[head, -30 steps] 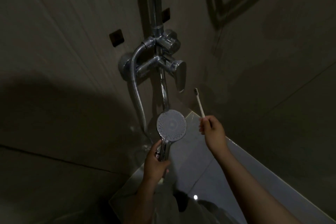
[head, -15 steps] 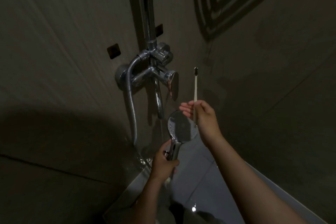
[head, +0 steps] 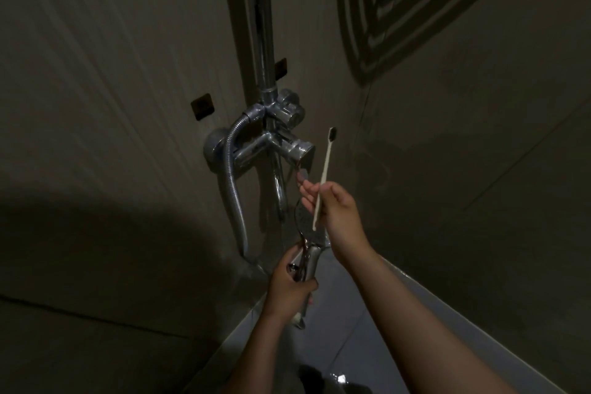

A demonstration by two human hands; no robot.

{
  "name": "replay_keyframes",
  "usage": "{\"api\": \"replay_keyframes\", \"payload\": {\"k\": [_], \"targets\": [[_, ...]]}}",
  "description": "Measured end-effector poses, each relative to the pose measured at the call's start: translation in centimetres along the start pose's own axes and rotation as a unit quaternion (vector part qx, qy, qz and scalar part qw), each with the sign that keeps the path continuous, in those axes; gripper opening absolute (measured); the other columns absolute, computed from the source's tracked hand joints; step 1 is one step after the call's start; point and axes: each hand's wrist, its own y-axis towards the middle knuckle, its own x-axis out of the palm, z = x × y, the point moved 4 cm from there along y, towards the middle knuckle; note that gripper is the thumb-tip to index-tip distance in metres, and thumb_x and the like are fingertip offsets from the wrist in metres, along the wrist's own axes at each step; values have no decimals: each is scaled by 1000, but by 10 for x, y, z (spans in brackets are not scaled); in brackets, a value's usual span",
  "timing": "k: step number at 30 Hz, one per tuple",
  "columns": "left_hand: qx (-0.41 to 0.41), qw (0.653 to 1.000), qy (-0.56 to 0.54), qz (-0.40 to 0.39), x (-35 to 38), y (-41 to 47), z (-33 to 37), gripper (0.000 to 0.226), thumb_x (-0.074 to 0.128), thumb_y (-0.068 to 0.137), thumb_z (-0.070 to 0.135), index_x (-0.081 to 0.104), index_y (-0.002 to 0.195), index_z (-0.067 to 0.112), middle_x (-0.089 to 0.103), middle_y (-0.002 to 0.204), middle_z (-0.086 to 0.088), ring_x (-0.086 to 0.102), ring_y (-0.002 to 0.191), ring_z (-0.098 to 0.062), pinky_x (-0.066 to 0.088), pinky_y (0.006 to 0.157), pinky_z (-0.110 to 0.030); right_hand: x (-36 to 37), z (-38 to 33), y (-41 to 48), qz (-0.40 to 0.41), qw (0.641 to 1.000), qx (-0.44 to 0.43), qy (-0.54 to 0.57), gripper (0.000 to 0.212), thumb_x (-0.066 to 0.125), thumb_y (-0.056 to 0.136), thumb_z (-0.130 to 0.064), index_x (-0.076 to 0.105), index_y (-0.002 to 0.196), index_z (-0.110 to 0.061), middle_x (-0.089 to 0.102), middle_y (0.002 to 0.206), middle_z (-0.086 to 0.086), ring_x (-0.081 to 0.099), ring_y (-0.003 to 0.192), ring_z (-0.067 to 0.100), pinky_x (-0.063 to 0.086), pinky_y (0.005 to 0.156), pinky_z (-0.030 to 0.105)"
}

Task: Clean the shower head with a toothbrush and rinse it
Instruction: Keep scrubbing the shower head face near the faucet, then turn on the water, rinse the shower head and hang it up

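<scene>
- The round chrome hand-held shower head (head: 303, 221) sits just below the middle of the frame, turned nearly edge-on, so only a sliver of its grey nozzle face shows behind the right hand (head: 335, 211).
- The left hand (head: 289, 285) is wrapped fully around the shower head's chrome handle, lower centre, fingers closed tight on it.
- The right hand pinches the slim cream-handled toothbrush with dark bristles (head: 324, 176) between thumb and curled fingers, while two fingers stretch out towards the chrome lever of the wall-mounted mixer tap (head: 281, 147) above; whether they touch it is hard to tell in this gloom.
- The toothbrush stands almost upright, bristles at the top and clear of the shower head.
- Risks, as I judge them: working the lever with a hand already holding the brush could let the thin handle slip and drop; if water starts, the head's sideways aim could spray the wall or the person.
- The ribbed metal hose (head: 235, 201) loops down the centre-left and its lower end is lost in shadow.
- The nozzle face is mostly hidden, so how clean it is cannot be judged; the dark barred shape at the upper right is cut off by the frame.
</scene>
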Motion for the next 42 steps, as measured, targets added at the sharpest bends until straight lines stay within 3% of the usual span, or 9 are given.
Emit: {"api": "replay_keyframes", "payload": {"k": [9,17,22,25,29,34,36,39,42], "targets": [[2,1000,-11,4,6,-2,-3,77,66,73,-10,42,133,32,65,101,-18,59,55,-21,49,49,-28,-5,-6,-7,-12,1000,-17,-16,25,34,100,-7,49,80,-7,58,125,21,56,120,26,47,94,24],[56,998,0,7,17,-18,9,83,67,69,-13,47,134,33,64,109,-7,63,56,-19,52,50,-30,-52,-11,-20,75,994,-65,-40,26,37,100,-6,57,84,-6,65,110,21,65,92,17,52,84,18],[102,995,11,8,35,-35,26,83,71,73,-7,42,138,36,61,115,4,70,79,-20,57,58,-29,-102,-32,-44,144,984,-92,-46,24,37,100,-12,58,89,-6,68,103,16,67,97,21,53,90,27],[144,990,10,3,52,-42,41,81,68,74,-8,42,139,34,60,121,5,66,99,-22,59,74,-32,-131,-43,-61,179,977,-112,-29,27,35,101,-11,57,85,-8,66,101,16,66,95,18,52,90,25],[206,978,27,-1,87,-56,63,82,65,70,-12,48,134,37,66,98,5,62,72,-13,54,61,-26,-167,-59,-84,200,971,-130,1,28,34,101,-8,55,83,-8,66,96,12,65,94,18,51,91,24],[275,959,60,-20,149,-86,88,82,65,66,-5,49,128,46,66,90,-11,59,66,-17,52,59,-32,-220,-80,-124,218,963,-153,34,29,33,100,-4,53,80,-5,65,90,11,65,90,17,52,86,20],[277,959,45,-47,180,-104,96,80,64,68,-10,51,127,42,65,90,-9,62,69,-16,54,59,-29,-244,-93,-143,225,961,-158,36,28,33,100,-4,53,81,-4,64,89,11,65,89,17,52,84,19],[272,957,17,-98,227,-133,108,75,64,70,-16,52,128,30,67,89,-9,63,64,-10,52,54,-23,-275,-117,-169,236,957,-168,13,25,34,100,-4,52,82,-4,64,87,13,64,81,18,55,71,15],[268,954,-3,-137,271,-158,122,73,64,72,-17,51,127,29,67,87,-11,62,62,-11,52,51,-23,-302,-140,-188,251,952,-168,-51,22,36,99,-5,54,86,-7,62,79,9,61,60,7,47,52,9]]}}
